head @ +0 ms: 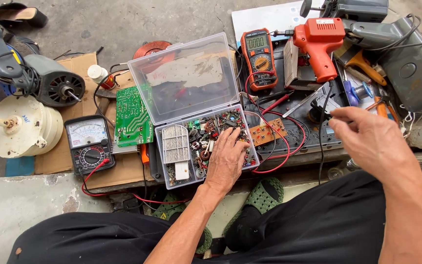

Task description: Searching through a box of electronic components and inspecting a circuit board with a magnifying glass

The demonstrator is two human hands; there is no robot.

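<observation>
The left hand (226, 159) lies flat with fingers spread narrowly, fingertips dipped among the small electronic parts in the clear plastic compartment box (172, 168), whose lid stands open just beyond it. The right hand (367, 139) pinches a thin black probe (324, 113) between thumb and forefinger. Between the hands sits a small brown circuit board (267, 132). Farther off lie an orange digital multimeter (259, 58) and an orange soldering gun (319, 44).
</observation>
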